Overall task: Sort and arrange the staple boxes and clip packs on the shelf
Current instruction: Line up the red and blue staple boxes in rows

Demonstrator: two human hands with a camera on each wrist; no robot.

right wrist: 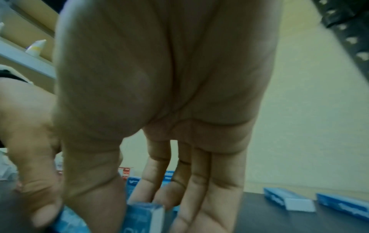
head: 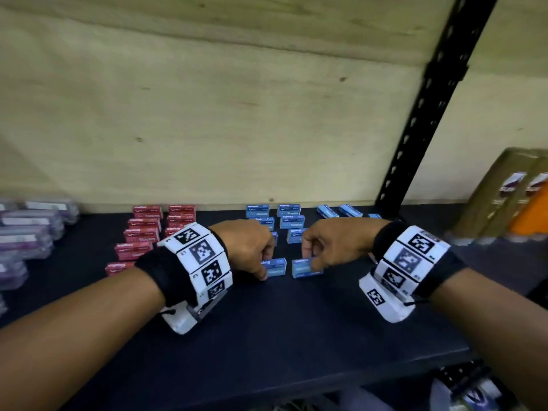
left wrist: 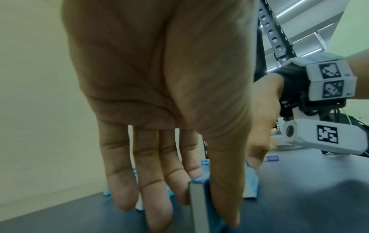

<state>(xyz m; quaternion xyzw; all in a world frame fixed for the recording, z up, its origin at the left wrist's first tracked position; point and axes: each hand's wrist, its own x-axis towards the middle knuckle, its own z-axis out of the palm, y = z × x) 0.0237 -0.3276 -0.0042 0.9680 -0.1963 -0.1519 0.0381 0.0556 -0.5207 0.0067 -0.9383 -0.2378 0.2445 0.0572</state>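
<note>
Two blue staple boxes stand side by side on the dark shelf, at the front of two rows of blue boxes. My left hand pinches the left blue box between thumb and fingers; the left wrist view shows that box end-on between them. My right hand pinches the right blue box, seen close in the right wrist view. Red staple boxes form two rows further left.
Clear purple-tinted clip packs are piled at the far left. Loose blue boxes lie at the back right near the black upright post. A cardboard carton stands on the right. A plywood wall backs the shelf.
</note>
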